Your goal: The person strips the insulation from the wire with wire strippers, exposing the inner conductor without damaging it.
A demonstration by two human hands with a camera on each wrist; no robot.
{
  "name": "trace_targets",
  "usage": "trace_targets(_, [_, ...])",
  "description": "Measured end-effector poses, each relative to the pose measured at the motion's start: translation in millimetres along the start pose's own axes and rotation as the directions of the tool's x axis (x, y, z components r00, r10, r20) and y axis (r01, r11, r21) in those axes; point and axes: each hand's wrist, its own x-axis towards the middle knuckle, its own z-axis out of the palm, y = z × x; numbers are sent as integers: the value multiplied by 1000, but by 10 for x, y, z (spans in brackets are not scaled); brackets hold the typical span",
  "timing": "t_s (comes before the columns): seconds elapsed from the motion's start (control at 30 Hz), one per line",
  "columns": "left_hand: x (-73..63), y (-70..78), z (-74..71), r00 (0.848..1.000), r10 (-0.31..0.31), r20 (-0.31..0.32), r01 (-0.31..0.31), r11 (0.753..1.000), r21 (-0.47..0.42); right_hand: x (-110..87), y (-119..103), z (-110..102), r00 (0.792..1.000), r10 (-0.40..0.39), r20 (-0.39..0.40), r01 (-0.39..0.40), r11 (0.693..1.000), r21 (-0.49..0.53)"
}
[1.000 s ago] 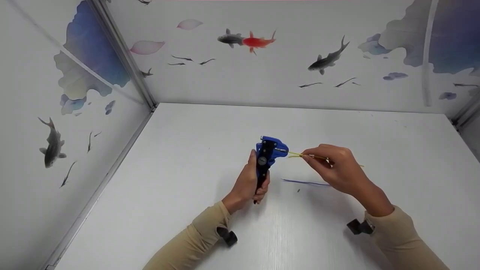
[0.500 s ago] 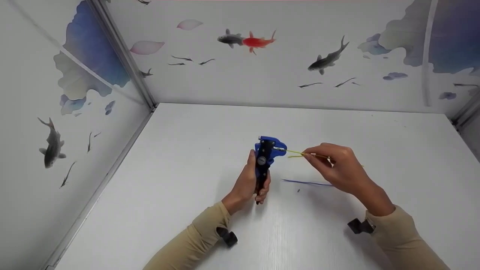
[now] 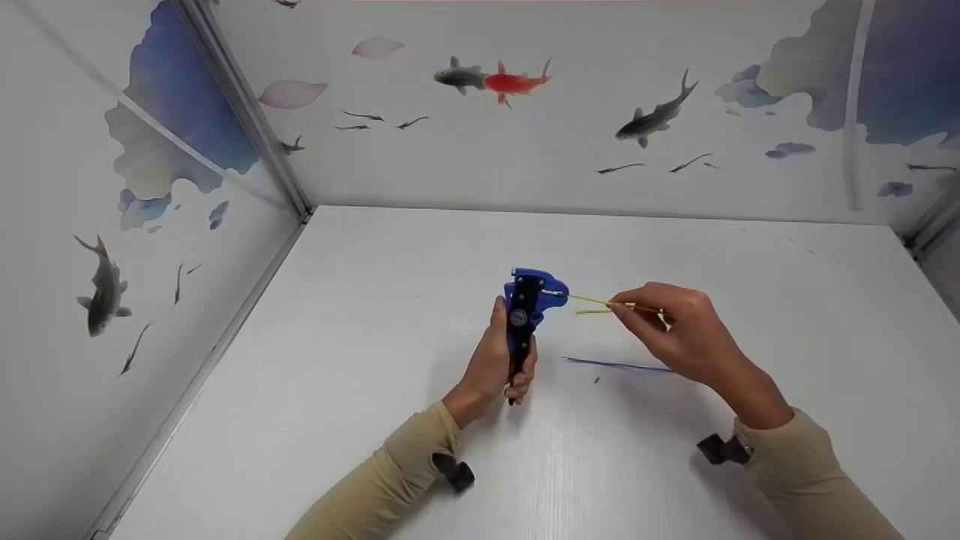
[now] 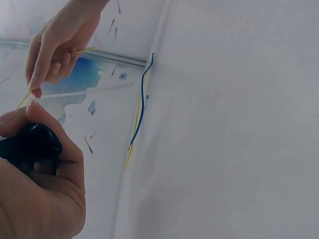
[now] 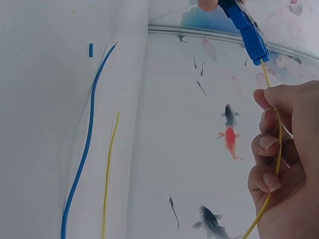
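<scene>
While left hand curls round chunky blue-black tool, right hand pinches thin, smooth yellow wire reaching tool.

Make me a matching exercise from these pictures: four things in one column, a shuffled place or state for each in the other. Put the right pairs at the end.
Things:
1. Blue-and-black tool
2. Yellow wire reaching the tool
3. Blue wire
4. Small blue piece

Places and states:
A. Pinched by the right hand
B. Short, near the end of a longer strand of its own colour
C. Gripped upright in the left hand
D. Long and curved, lying on the table

Right pairs: 1-C, 2-A, 3-D, 4-B
</scene>
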Motion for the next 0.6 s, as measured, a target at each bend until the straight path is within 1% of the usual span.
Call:
trace_targets(0.17, [12, -5, 3, 1000, 2, -1, -2, 1000, -12, 8, 19, -13, 999, -39, -18, 40, 999, 9])
trace_targets(0.27, [22, -10, -12, 1000, 2, -18, -3, 999, -33, 15, 49, -31, 996, -71, -47, 72, 997, 15])
trace_targets(0.43, [37, -2, -59, 998, 14, -61, -17, 998, -62, 20, 94, -71, 993, -73, -92, 76, 997, 25])
trace_targets(0.6, [33, 8, -68, 999, 12, -45, -15, 998, -62, 24, 121, -66, 995, -68, -76, 70, 997, 15])
